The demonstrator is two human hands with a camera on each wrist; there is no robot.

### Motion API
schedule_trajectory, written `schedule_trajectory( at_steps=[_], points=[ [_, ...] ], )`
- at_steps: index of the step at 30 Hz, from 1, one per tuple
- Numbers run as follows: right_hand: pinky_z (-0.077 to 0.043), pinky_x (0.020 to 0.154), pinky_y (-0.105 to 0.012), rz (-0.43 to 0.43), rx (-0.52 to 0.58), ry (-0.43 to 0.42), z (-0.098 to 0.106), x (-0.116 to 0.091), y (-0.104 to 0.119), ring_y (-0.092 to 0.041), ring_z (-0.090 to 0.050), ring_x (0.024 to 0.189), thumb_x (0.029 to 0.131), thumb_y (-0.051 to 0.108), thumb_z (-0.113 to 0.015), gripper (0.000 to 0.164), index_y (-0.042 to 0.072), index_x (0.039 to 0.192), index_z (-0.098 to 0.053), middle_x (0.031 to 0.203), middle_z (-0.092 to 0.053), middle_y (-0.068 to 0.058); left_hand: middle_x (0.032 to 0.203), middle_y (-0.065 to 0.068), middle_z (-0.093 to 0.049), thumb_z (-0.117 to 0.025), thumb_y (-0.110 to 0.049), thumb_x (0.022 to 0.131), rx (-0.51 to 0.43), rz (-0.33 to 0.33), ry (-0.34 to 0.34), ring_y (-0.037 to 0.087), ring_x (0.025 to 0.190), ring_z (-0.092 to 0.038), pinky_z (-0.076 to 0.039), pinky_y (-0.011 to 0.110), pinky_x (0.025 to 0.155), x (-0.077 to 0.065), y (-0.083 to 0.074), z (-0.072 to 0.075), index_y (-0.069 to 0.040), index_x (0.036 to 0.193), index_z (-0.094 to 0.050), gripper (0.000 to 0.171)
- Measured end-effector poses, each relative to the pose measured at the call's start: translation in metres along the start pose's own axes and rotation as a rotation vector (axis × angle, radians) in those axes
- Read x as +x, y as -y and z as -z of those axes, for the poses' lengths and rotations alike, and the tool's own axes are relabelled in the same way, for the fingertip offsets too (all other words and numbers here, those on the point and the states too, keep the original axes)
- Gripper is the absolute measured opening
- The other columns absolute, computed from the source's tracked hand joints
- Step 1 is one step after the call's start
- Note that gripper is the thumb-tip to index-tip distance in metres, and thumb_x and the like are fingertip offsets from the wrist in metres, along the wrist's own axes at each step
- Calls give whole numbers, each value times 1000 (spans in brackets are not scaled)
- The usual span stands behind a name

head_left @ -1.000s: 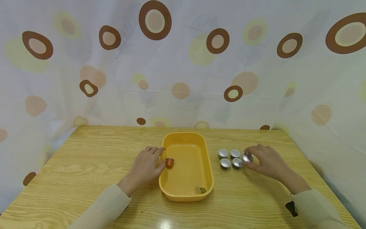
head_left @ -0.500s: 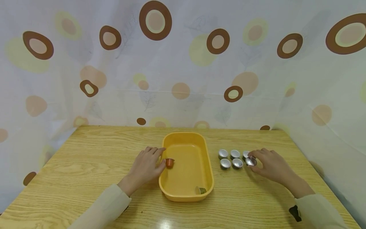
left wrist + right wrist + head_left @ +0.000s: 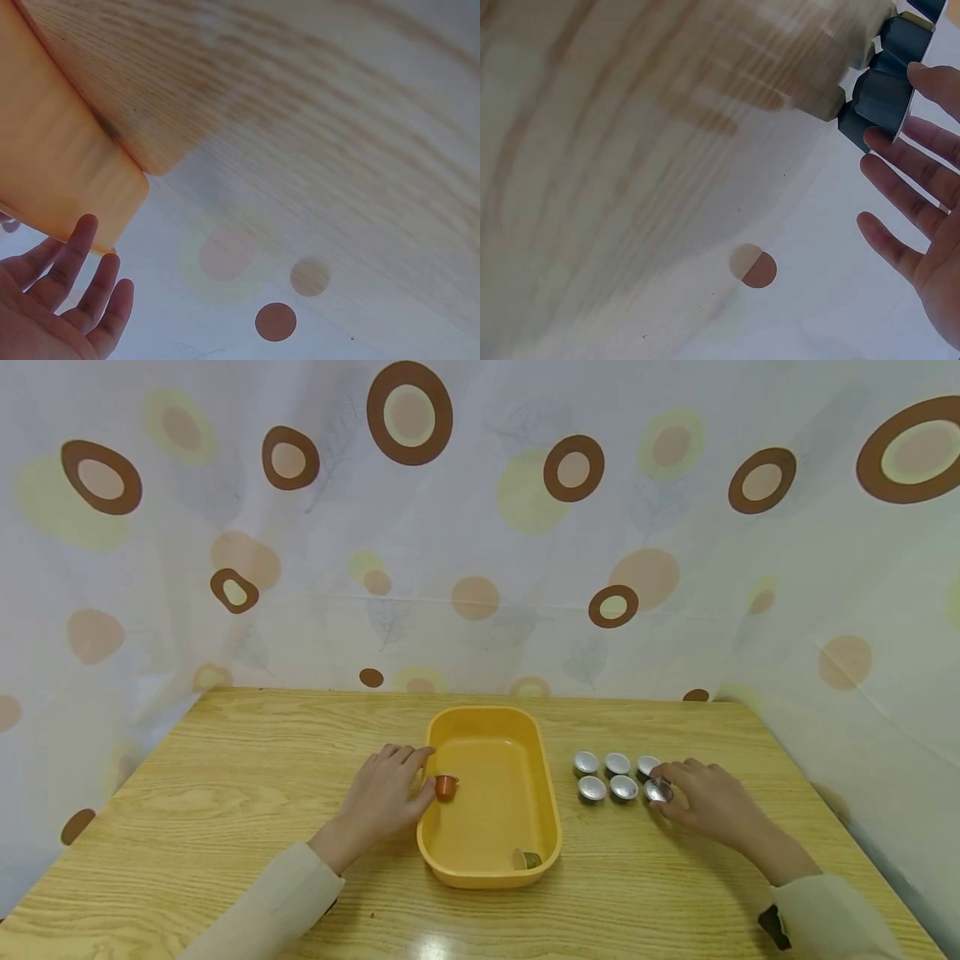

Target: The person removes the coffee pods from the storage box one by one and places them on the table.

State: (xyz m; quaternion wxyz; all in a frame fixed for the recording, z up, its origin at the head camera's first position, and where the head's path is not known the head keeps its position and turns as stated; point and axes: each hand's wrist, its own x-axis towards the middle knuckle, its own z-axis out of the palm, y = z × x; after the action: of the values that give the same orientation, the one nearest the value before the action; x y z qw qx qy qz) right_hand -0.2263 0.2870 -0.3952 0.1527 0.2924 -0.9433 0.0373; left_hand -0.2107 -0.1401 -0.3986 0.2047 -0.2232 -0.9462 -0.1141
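In the head view my right hand [image 3: 711,800] pinches a coffee capsule [image 3: 658,790] by its sides, silver lid up, at the right end of the near row. The right wrist view shows this capsule's dark body [image 3: 883,99] between thumb and fingertips. Several other silver-lidded capsules [image 3: 622,788] stand beside it in two rows. My left hand [image 3: 384,792] rests at the left rim of a yellow tray [image 3: 556,810], fingers loosely spread. Inside the tray, an orange capsule [image 3: 446,788] lies near my left thumb and a green capsule [image 3: 531,860] in the near right corner.
Everything stands on a wood-grain table [image 3: 262,777]. A patterned cloth [image 3: 480,552] hangs behind it and along the right side. A bright reflection shows on the table's near part.
My right hand has brought its capsule from the far row, first rightward and toward me, then down to the near row's right end. The left hand and tray have stayed put.
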Motion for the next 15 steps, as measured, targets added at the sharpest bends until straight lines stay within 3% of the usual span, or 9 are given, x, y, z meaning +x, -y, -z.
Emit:
schedule_trajectory(
  at_steps=[15],
  points=[
    [-47, 60, -39, 20, -16, -29, -6, -3, 0, -17, -58, 71, 72, 24, -75, 39, 7, 104, -62, 83, -64, -2, 100, 3, -65, -52, -30, 87, -5, -2, -5, 23, 96, -57, -49, 38, 80, 0, -1, 0, -11, 119, -59, 37]
  ],
)
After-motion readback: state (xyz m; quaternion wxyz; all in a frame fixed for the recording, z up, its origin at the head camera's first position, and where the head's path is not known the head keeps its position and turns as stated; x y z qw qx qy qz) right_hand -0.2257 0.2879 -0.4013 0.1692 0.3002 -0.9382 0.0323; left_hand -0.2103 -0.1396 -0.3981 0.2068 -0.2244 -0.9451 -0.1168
